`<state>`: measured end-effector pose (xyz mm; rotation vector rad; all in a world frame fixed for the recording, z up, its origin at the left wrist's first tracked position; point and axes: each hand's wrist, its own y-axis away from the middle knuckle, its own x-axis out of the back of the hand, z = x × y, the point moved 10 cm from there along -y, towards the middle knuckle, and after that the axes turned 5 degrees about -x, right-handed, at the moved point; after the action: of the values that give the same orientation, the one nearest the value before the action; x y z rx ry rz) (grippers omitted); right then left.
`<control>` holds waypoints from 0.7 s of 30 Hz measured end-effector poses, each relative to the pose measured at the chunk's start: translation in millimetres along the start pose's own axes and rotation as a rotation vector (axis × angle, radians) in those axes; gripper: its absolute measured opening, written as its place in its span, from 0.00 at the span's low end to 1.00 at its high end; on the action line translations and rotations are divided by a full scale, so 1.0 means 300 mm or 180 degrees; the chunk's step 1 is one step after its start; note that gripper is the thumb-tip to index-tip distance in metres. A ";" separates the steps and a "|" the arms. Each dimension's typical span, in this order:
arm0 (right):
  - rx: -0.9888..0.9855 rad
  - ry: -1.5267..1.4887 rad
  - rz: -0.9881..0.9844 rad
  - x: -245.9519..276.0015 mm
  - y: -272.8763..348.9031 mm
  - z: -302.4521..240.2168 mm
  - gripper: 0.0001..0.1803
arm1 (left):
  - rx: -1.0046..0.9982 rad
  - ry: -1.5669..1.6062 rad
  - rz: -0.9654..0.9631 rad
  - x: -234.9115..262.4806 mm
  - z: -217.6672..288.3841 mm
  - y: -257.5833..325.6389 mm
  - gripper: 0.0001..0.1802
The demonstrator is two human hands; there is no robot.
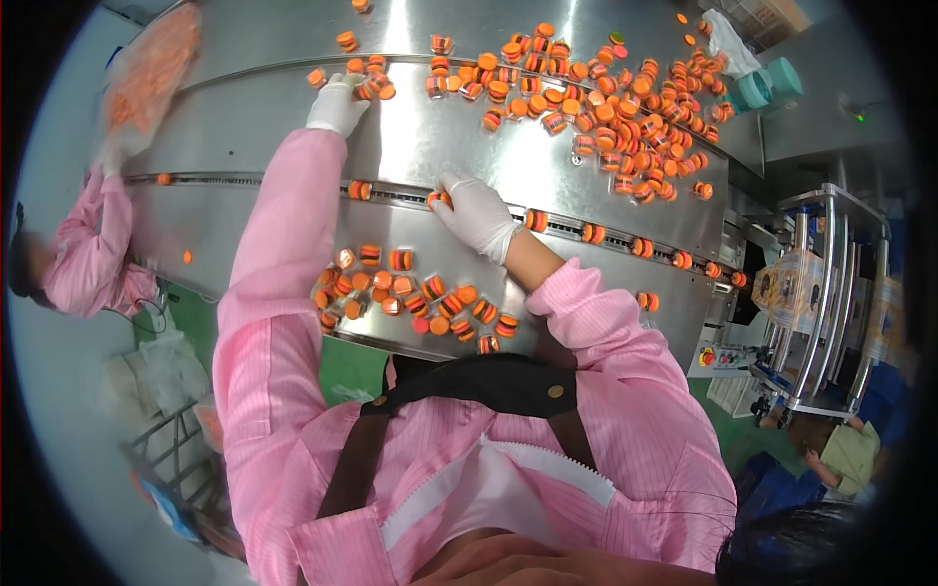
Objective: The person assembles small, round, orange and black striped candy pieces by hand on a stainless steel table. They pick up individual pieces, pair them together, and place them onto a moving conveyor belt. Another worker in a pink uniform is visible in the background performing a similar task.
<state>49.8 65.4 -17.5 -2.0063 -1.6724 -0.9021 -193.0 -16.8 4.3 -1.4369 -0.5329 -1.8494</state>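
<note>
Both my hands wear white gloves over pink sleeves. My left hand (337,103) reaches far up the steel table and rests its fingers on small round orange pieces (371,86) near the raised ridge. My right hand (477,213) pinches one orange piece (437,198) at the slotted track (562,230) that runs across the table. Other orange pieces (593,233) stand on edge in that track to the right. A loose cluster of orange pieces (410,293) lies on the near side of the track, just below my right hand.
A large heap of orange pieces (616,107) covers the far right of the steel table (440,146). Another person in pink (93,254) at the left lifts a clear bag of orange pieces (147,68). A teal container (767,83) and a metal rack (826,293) stand at the right.
</note>
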 end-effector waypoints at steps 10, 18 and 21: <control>0.0682 0.1481 0.1273 0.285 -0.092 -0.014 0.11 | 0.0120 0.0691 -0.0113 -0.081 -0.018 0.089 0.19; 0.0559 0.1626 -0.0413 0.184 -0.293 0.145 0.10 | 0.0210 0.0763 -0.1273 0.033 -0.186 0.307 0.09; 0.0476 0.1178 -0.0256 0.191 -0.275 0.125 0.11 | -0.0144 0.0433 -0.1479 -0.048 -0.235 0.393 0.08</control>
<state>-16.3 150.0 -15.0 -1.5711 -1.5662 -1.0663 -148.7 -139.0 -42.4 -1.2767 -0.8126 -2.3141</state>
